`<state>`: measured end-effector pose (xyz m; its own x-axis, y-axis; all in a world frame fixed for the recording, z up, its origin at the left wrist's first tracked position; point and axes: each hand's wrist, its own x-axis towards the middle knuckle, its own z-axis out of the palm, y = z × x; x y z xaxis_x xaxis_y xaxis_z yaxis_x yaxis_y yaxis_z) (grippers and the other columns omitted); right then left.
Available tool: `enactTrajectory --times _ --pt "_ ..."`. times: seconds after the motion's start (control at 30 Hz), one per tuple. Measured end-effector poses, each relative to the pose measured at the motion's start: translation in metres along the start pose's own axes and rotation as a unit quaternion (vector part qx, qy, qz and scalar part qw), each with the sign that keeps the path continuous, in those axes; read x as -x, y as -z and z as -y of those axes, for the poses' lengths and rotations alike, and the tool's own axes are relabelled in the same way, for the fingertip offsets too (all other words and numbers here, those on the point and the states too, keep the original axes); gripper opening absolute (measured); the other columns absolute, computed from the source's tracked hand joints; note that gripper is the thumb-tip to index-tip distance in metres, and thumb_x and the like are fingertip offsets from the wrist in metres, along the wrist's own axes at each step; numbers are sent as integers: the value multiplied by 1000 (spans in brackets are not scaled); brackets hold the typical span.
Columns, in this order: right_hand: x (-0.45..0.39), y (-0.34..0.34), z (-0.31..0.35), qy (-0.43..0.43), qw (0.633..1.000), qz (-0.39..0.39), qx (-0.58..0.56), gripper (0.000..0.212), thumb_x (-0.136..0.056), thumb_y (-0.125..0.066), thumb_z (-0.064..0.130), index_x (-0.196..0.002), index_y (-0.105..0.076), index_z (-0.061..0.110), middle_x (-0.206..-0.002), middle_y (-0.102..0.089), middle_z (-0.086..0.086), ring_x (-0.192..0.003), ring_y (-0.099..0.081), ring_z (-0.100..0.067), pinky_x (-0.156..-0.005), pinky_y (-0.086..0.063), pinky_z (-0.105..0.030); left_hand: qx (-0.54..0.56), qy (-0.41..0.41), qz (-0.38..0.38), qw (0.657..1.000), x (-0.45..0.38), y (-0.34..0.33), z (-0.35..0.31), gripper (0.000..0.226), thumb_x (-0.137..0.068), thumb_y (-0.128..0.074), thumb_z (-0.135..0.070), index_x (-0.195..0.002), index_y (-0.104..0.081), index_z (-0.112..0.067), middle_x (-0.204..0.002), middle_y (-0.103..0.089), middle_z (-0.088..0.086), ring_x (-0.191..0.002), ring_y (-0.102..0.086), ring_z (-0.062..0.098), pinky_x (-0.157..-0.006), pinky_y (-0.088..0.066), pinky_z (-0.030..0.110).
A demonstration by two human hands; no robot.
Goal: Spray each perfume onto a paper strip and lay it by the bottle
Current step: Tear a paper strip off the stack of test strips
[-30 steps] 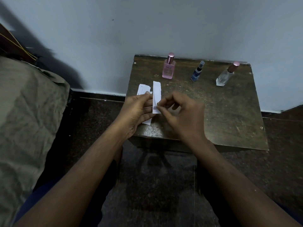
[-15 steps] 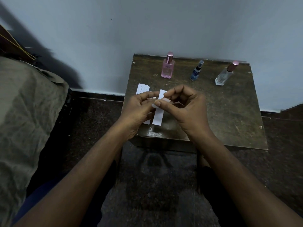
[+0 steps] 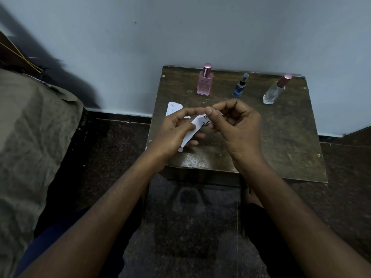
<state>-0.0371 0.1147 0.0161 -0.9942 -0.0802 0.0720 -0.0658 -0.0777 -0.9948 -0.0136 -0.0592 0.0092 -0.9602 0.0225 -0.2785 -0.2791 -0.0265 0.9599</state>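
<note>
Three perfume bottles stand in a row at the back of a small dark wooden table [image 3: 285,137]: a pink bottle [image 3: 205,82], a small blue bottle [image 3: 239,86] and a clear bottle with a pink cap [image 3: 275,91]. Over the table's front left, my left hand [image 3: 174,131] holds several white paper strips [image 3: 174,108], most of them hidden behind it. My right hand [image 3: 236,125] pinches the top of one white printed strip [image 3: 195,128] between thumb and forefinger; this strip slants down to the left between both hands.
The table stands against a pale blue wall. A grey-green cloth-covered bed or cushion [image 3: 30,147] fills the left side. Dark speckled floor [image 3: 190,227] lies below, between my forearms.
The single strip has swung from upright to slanting, and printed letters now show on it. Both hands have lifted slightly and stay close together.
</note>
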Motion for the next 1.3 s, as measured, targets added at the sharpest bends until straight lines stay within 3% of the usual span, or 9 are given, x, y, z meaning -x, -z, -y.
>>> enactTrajectory --times 0.1,0.23,0.33,0.43,0.6,0.77,0.93,1.1,1.3 --pt "-1 1 -1 -5 1000 5 -3 11 -94 -83 16 -97 -73 15 -92 -80 -8 -70 -75 -20 -64 -60 -28 -55 -38 -20 998 -1 1 4 27 -108 -63 -12 -130 -71 -26 -102 -82 6 -88 -80 21 -70 -63 28" --pt "0 0 -3 7 1000 9 20 14 -95 -82 21 -101 -70 17 -93 -81 -10 -73 -79 -25 -64 -62 -33 -90 -57 -34 994 1 0 5 37 -102 -73 -23 -138 -65 -24 -94 -81 6 -83 -79 18 -74 -64 36" --pt "4 -2 -1 51 995 21 84 31 -87 -90 24 -109 -68 16 -94 -80 -3 -81 -80 -20 -70 -65 -36 -137 -78 -48 986 1 0 4 25 -101 -75 -23 -126 -75 -23 -94 -81 3 -87 -77 14 -83 -64 45" --pt "8 -6 0 99 982 46 153 45 -80 -95 25 -115 -69 16 -99 -78 2 -83 -78 -19 -74 -65 -36 -162 -93 -67 980 1 0 3 19 -98 -72 -7 -112 -80 -17 -101 -81 2 -99 -76 21 -91 -61 53" --pt "7 -3 1 205 922 -9 329 30 -90 -86 21 -119 -79 15 -106 -72 0 -93 -69 -11 -82 -56 -22 -126 -86 -74 985 6 -3 0 14 -100 -76 -20 -110 -81 -11 -92 -81 8 -91 -78 29 -85 -62 58" --pt "5 0 -1 197 918 -33 343 19 -91 -86 22 -107 -84 13 -100 -75 -1 -89 -69 -9 -78 -51 -15 -131 -93 -83 984 5 -4 2 14 -99 -77 -27 -108 -82 -17 -91 -81 -2 -89 -78 20 -81 -65 51" --pt "3 2 -1 166 934 -26 316 12 -91 -86 24 -97 -80 15 -95 -79 6 -86 -75 -6 -75 -62 -33 -208 -124 -113 964 4 -2 5 12 -98 -79 -37 -100 -83 -26 -87 -79 -16 -85 -73 -1 -72 -53 15" --pt "3 4 -5 166 930 3 328 12 -90 -87 21 -93 -77 15 -94 -80 6 -88 -76 -7 -75 -63 -39 -242 -131 -119 954 5 -3 5 14 -97 -79 -38 -105 -82 -27 -78 -79 -15 -79 -75 -3 -70 -57 19" --pt "1 5 -5 131 955 3 267 17 -86 -89 18 -102 -83 19 -97 -80 13 -90 -76 -1 -81 -64 -30 -245 -146 -109 952 5 -4 4 10 -98 -80 -29 -103 -84 -23 -88 -79 -17 -86 -74 -6 -72 -57 16"
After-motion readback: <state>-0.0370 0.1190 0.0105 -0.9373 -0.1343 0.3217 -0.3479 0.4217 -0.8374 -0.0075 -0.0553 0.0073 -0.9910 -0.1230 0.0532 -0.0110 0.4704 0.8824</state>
